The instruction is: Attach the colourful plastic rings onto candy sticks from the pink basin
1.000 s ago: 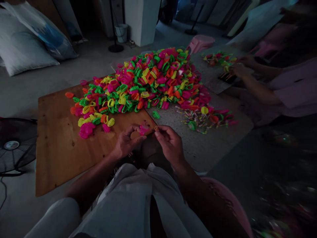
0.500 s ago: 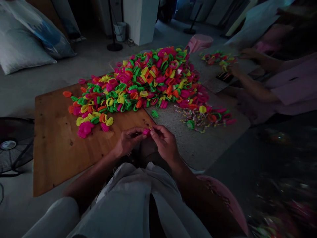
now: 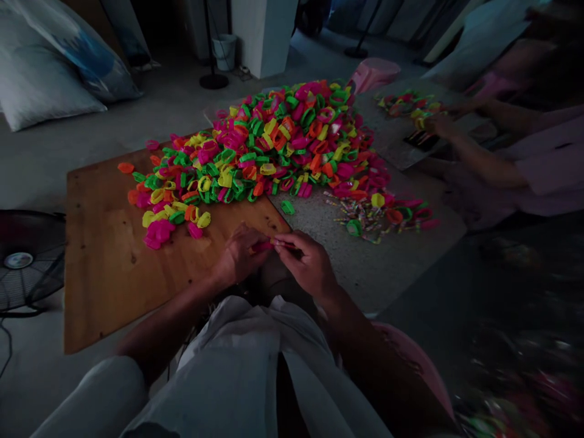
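Observation:
Low at the table's near edge, my left hand (image 3: 236, 254) is closed around a pink plastic toy watch (image 3: 261, 246), most of it hidden by the fingers. My right hand (image 3: 311, 263) pinches a thin, small stick-like piece (image 3: 283, 244) that meets the watch's right end. Its kind is too small and dark to make out. Just beyond my hands, a single green toy watch (image 3: 288, 207) lies on the grey board. A large heap of pink, green, yellow and orange toy watches (image 3: 269, 140) stands behind it.
Thin striped sticks (image 3: 365, 213) lie on the grey tabletop (image 3: 387, 267) to the right. A wooden board (image 3: 109, 261) extends left, beside a fan (image 3: 27, 261). A co-worker's hands (image 3: 440, 125) work at the far right. A pink basin (image 3: 429, 359) sits by my right arm.
My left hand has turned over and closed more around the pink toy watch. The right hand has shifted slightly right, and a thin piece now shows in its fingers. The view has shifted slightly.

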